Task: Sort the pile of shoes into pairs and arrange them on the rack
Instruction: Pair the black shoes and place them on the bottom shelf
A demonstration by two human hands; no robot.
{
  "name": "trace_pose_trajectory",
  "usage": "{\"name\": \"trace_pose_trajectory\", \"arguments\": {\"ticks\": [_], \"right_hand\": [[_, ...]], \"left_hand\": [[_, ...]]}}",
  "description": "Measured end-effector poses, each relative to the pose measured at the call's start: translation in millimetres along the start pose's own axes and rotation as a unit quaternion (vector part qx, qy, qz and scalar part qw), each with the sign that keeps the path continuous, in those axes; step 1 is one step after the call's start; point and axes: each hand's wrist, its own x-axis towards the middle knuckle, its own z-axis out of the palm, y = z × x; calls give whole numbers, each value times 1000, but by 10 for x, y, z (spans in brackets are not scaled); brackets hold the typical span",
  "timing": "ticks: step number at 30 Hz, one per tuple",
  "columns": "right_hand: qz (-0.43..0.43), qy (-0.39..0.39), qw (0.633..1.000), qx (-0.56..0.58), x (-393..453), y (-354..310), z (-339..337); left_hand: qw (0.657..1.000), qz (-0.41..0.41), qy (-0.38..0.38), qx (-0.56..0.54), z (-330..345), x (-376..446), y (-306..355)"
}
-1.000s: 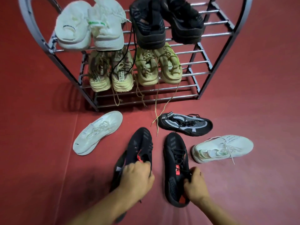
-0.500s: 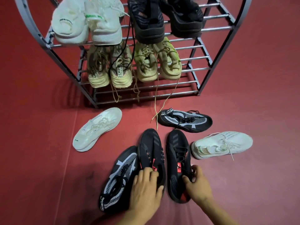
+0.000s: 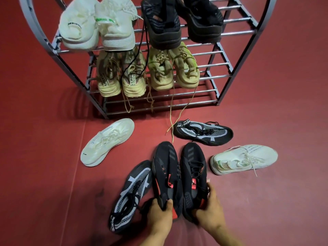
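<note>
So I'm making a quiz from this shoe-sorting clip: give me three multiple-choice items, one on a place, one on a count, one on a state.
1. Where does the long tan lace hang from?
A. a tan shoe on the rack
B. a white floor shoe
C. the left hand

2. How many shoes lie on the floor?
A. four
B. six
C. eight

3. What do both hands hold?
A. nothing
B. white shoes
C. black shoes with red accents

Answers: 1 A, it drops from the rack. 2 B, two white, two patterned, two black-red. 3 C, left hand and right hand each grip a heel.
</note>
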Motion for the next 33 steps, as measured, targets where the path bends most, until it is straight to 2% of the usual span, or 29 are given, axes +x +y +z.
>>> {"name": "trace_pose_trajectory", "arguments": {"ticks": [5, 11, 15, 21, 33], "right_hand": [[2, -4, 998, 64, -104, -92, -114], [12, -50, 993, 111, -134, -92, -258], [-29, -39, 993, 110, -139, -191, -296], [-37, -38, 994, 92, -146, -289, -268], [-33, -15, 999, 35, -243, -14, -223]], "left_hand": [[998, 24, -50, -22, -24, 81, -262], [993, 66, -64, -77, -321, -94, -48], [986, 104, -92, -90, -499, -91, 56], [988, 75, -118, -72, -594, -54, 96], [991, 35, -103, -73, -319, -13, -177]]}}
